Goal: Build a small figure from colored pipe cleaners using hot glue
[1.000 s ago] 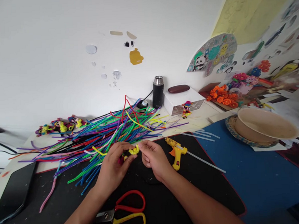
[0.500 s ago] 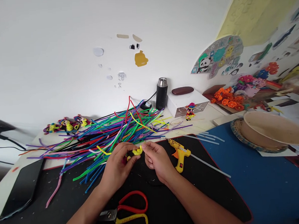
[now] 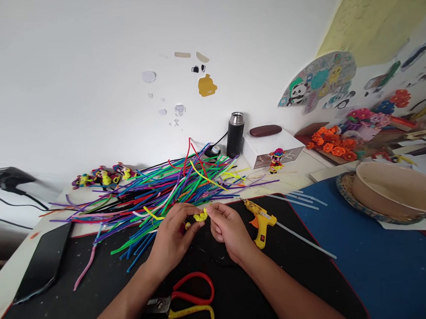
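Note:
Between my two hands is a curled yellow pipe cleaner piece (image 3: 201, 217), fuzzy and bent into a tight curve. My left hand (image 3: 174, 233) is closed around its left side, thumb below and fingers above. Some dark red and yellow material shows in that palm, mostly hidden by the fingers. At the piece's right end, the thumb and forefinger of my right hand (image 3: 228, 227) pinch it. Scissors (image 3: 192, 301) with red and yellow handles lie just below my hands. To the right of my right hand rests a yellow glue gun (image 3: 261, 221) with a glue stick in its back.
A heap of coloured pipe cleaners (image 3: 171, 188) spreads behind my hands. Finished figures (image 3: 105, 176) lie at the left, and another figure (image 3: 276, 161) stands by a white box (image 3: 250, 150). A black flask (image 3: 235, 137), a phone (image 3: 43, 261) and a large bowl (image 3: 389, 190) are around.
The whole view has shifted slightly, so things appear a little further right. Both hands keep their hold on the yellow piece, with almost no change in pose.

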The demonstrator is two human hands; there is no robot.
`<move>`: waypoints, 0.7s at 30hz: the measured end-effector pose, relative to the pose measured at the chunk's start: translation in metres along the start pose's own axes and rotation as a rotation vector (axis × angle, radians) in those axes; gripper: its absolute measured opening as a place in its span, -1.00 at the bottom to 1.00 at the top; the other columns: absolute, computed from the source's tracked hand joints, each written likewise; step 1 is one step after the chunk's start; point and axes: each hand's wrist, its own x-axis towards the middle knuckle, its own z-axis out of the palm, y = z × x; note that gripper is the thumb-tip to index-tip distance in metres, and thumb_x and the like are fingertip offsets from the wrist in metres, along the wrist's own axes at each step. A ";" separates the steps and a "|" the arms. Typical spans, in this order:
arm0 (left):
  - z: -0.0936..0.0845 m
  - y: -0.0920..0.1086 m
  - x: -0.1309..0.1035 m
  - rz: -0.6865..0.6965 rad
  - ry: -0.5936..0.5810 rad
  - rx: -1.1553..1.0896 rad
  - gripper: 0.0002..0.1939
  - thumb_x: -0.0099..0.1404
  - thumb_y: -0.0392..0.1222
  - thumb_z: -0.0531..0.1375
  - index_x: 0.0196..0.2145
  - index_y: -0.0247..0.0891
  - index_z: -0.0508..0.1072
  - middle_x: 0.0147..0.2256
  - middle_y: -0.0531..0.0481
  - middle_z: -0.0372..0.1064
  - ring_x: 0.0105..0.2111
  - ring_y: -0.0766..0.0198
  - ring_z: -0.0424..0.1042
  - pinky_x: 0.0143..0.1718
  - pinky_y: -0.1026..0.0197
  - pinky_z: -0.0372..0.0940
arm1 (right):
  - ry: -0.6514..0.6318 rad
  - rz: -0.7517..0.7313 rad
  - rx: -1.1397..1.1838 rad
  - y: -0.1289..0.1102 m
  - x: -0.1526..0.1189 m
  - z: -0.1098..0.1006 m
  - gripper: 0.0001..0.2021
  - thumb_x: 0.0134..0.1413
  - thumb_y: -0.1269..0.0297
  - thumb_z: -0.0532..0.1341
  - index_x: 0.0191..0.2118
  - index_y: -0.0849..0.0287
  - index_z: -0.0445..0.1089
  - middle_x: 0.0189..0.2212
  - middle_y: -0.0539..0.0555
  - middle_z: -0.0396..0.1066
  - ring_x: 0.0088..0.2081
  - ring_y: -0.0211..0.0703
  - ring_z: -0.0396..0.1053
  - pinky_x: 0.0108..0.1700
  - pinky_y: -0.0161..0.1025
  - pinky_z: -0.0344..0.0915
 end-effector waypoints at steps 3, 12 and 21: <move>0.000 0.000 0.000 -0.007 0.002 -0.002 -0.88 0.42 -0.19 0.30 -0.09 -0.11 0.54 -0.12 -0.07 0.54 -0.08 0.09 0.54 -0.03 0.08 0.44 | 0.001 0.002 0.001 -0.001 -0.001 0.001 -0.50 -0.07 -0.17 0.49 -0.36 0.17 0.40 -0.71 -0.25 0.03 -0.69 -0.45 -0.12 -0.64 -0.39 -0.28; -0.001 -0.001 -0.001 -0.204 0.030 -0.072 -0.72 0.36 -0.07 0.35 -0.01 -0.13 0.52 -0.11 -0.06 0.56 -0.16 0.12 0.54 -0.09 0.06 0.45 | 0.029 -0.022 0.010 -0.003 0.000 -0.002 -0.54 -0.02 -0.12 0.48 -0.35 0.18 0.40 -0.71 -0.25 0.04 -0.68 -0.45 -0.12 -0.64 -0.39 -0.27; -0.009 0.002 0.008 -0.482 0.036 -0.516 -0.64 0.33 0.08 0.36 -0.05 -0.20 0.57 -0.23 -0.04 0.53 -0.22 0.16 0.52 -0.19 0.17 0.42 | 0.050 -0.031 0.007 -0.006 0.000 -0.001 -0.53 -0.04 -0.13 0.49 -0.36 0.17 0.39 -0.71 -0.25 0.03 -0.69 -0.45 -0.11 -0.63 -0.39 -0.25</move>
